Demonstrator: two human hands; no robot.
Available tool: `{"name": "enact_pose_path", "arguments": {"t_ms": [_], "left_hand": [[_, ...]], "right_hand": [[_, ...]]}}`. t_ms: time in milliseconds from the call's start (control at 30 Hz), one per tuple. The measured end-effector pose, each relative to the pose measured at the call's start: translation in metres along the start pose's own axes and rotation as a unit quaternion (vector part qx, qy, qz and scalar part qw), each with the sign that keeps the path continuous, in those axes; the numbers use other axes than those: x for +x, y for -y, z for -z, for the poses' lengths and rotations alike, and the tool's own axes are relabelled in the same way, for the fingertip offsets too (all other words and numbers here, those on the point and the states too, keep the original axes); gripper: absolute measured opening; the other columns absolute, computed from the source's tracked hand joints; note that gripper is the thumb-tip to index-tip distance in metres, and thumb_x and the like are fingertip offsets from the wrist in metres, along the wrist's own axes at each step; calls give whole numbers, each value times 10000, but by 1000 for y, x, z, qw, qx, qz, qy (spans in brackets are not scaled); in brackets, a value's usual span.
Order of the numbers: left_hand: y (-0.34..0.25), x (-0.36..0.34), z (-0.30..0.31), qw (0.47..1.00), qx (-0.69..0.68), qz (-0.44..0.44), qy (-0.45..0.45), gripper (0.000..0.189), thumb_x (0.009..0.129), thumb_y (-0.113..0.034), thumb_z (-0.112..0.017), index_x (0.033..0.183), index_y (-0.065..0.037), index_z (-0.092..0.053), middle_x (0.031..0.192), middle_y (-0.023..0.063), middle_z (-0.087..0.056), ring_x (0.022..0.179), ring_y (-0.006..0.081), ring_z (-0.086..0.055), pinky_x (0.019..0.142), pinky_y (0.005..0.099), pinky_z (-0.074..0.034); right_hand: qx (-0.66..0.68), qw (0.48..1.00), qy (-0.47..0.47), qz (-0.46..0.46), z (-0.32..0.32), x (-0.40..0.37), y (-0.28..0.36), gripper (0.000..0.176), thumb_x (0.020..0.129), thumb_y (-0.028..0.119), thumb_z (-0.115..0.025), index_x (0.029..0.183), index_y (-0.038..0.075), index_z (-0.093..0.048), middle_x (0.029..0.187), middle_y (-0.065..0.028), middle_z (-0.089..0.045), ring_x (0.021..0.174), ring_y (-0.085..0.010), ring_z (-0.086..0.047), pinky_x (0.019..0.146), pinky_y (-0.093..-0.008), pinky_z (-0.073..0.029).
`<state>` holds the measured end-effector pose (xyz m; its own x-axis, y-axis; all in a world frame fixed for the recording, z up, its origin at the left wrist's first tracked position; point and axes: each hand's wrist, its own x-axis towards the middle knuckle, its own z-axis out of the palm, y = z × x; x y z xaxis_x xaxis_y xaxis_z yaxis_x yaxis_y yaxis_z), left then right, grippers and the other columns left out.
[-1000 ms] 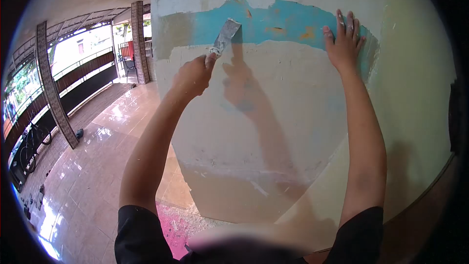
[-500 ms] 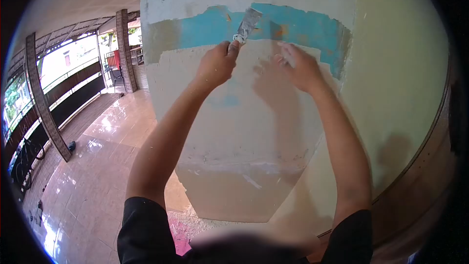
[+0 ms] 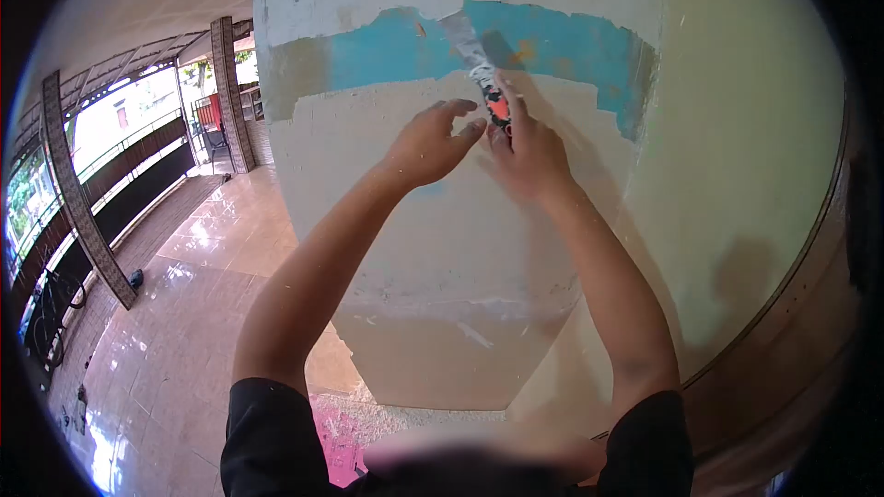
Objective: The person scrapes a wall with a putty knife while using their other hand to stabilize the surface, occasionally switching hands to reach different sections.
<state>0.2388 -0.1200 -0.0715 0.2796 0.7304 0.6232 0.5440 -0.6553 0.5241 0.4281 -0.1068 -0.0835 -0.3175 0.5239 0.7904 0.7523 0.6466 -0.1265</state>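
Note:
A putty knife [image 3: 498, 107] with a red and black handle is in the grip of my right hand [image 3: 536, 155]. Its grey, smeared blade points up and left, its tip at the upper edge of a blue patch [image 3: 382, 52] on the wall panel [image 3: 433, 244]. Just left of the handle, my left hand [image 3: 431, 142] holds nothing, its thumb and fingers apart and loosely curved. Around the blue band the panel's surface is off-white with ragged edges.
Pale flakes [image 3: 387, 418] and a pink sheet [image 3: 337, 446] lie on the floor below the panel. A yellowish wall [image 3: 746, 129] curves away at right. To the left are a glossy tiled floor [image 3: 198, 313], a patterned post [image 3: 87, 202] and a bicycle [image 3: 51, 313].
The putty knife has passed from my left hand to my right. My left hand has let go and opened; my right hand has moved left and closed round the handle.

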Motion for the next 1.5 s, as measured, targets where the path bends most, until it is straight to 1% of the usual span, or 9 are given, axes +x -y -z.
{"name": "enact_pose_path", "arguments": {"t_ms": [67, 200, 267, 433, 600, 800, 967, 1333, 1500], "left_hand": [[8, -4, 11, 975, 193, -58, -91, 460, 988, -350, -596, 1331, -43, -592, 1372, 192, -581, 1189, 387, -613, 1014, 457, -485], [34, 2, 41, 927, 325, -79, -168, 468, 971, -380, -616, 1361, -124, -583, 1456, 197, -508, 1320, 412, -500, 1103, 493, -410], [46, 8, 59, 928, 333, -62, -156, 496, 963, -394, -624, 1402, -175, -549, 1509, 184, -456, 1385, 416, -427, 1132, 525, -370], [79, 30, 112, 847, 479, -53, -226, 640, 971, -470, -598, 1537, -256, -390, 1643, 156, -256, 1497, 414, -259, 1155, 641, -274], [101, 66, 151, 842, 455, -25, -288, 687, 969, -492, -579, 1575, -292, -325, 1663, 140, -219, 1519, 424, -196, 1173, 664, -223], [144, 91, 160, 769, 484, -149, -391, 604, 992, -489, -486, 1566, -354, -354, 1675, 81, -225, 1537, 396, -169, 1207, 643, -140], [146, 87, 158, 771, 461, -169, -405, 564, 992, -467, -479, 1544, -396, -390, 1673, 6, -249, 1547, 312, -185, 1243, 560, -120], [145, 88, 159, 771, 452, -179, -411, 576, 973, -459, -505, 1536, -399, -403, 1656, 17, -294, 1539, 326, -209, 1238, 568, -138], [145, 87, 157, 769, 464, -168, -406, 584, 971, -457, -505, 1541, -401, -390, 1661, 11, -280, 1540, 325, -205, 1239, 569, -138]], "right_hand": [[-43, 997, -24, -67, -9, 8, -16, 684, 950, 263, -556, 1566, 173, -272, 945, -199, -717, 845, -408, -697, 745, -544, -546], [-43, 996, -41, -63, -19, 10, -22, 580, 958, 277, -561, 1483, 153, -350, 861, -204, -700, 775, -435, -677, 684, -552, -519], [-29, 996, -49, -62, -23, 11, -18, 573, 959, 292, -571, 1474, 156, -360, 839, -194, -699, 759, -427, -679, 676, -541, -521], [13, 997, -65, -48, -16, 10, -12, 549, 961, 325, -596, 1447, 160, -401, 794, -174, -692, 732, -408, -680, 665, -510, -524], [-50, 996, -68, 4, -14, 16, -8, 506, 965, 325, -585, 1407, 127, -438, 737, -141, -691, 669, -371, -685, 608, -494, -530], [-84, 993, -75, -34, -18, 11, 10, 495, 962, 324, -590, 1395, 123, -456, 709, -139, -685, 645, -371, -681, 588, -502, -524], [-69, 991, -110, -35, -27, 17, 8, 503, 961, 328, -601, 1398, 124, -456, 685, -132, -670, 639, -364, -676, 577, -490, -515], [-7, 982, -180, -53, -74, 22, 33, 536, 967, 277, -602, 1430, 88, -409, 728, -127, -687, 624, -357, -676, 556, -487, -509], [10, 984, -154, -94, -79, 28, 45, 544, 968, 283, -605, 1432, 82, -406, 726, -132, -694, 600, -345, -679, 518, -458, -505]]}}
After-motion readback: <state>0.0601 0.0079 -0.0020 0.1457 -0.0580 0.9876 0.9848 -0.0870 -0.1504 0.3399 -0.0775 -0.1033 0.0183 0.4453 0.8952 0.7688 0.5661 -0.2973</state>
